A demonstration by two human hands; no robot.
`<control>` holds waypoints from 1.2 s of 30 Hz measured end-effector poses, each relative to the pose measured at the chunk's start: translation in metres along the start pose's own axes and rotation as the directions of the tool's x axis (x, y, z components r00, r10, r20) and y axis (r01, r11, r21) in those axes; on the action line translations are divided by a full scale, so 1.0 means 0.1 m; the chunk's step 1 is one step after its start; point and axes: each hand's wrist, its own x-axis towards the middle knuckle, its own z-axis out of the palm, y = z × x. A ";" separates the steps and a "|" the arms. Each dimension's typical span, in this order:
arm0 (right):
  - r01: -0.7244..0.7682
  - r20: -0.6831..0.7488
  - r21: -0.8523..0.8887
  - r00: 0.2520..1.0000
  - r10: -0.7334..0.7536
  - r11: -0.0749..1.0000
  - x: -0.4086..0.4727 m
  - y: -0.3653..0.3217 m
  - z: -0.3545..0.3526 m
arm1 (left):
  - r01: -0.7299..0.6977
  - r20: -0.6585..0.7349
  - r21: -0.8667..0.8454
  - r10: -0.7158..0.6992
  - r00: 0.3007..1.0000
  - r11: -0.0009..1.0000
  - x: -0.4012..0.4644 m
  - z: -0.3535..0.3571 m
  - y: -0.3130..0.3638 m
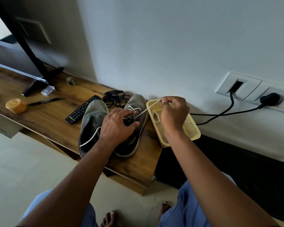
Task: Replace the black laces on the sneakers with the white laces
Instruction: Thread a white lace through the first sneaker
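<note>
Just under my left hand [117, 124] is the right-side sneaker [134, 122], and I've got my fingers curled down onto its tongue area to pin it while I thread. My right hand [173, 112] is pinching the white lace [146, 110] up near my fingertips, pulling it taut out of an eyelet close to my left knuckles. Only the toe-end rows are laced so far. The other end of that lace trails out behind my left wrist, across the other sneaker [92, 122]. The black laces [114, 97] are piled past my left fingertips, already out.

What worries me: if I keep yanking this side, the loose tail probably gets dragged short and I end up with uneven ends. Also my right hand hangs right over the yellow basket [192, 128], which holds another white lace, I think. Easy to snag it or knock the basket off the shelf [44, 115] edge.
</note>
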 end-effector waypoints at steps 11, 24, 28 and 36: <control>0.509 0.496 -0.444 0.825 -0.271 0.737 -0.24 -0.12 -0.04 | 0.044 0.006 0.148 -0.046 0.999 0.988 -0.06 -0.29 0.01; 0.565 0.578 -0.589 0.794 -0.187 0.578 -0.49 -0.04 0.22 | 0.151 -0.121 0.099 -0.139 0.983 0.984 -0.09 -0.23 0.12; 0.544 0.577 -0.590 0.801 -0.160 0.597 -0.49 -0.07 0.16 | 0.154 -0.102 0.150 -0.139 0.985 0.977 -0.10 -0.14 0.17; 0.626 0.654 -0.588 0.741 -0.153 0.512 -0.52 -0.14 0.24 | 0.143 -0.075 0.293 -0.127 0.989 0.945 0.02 0.00 0.19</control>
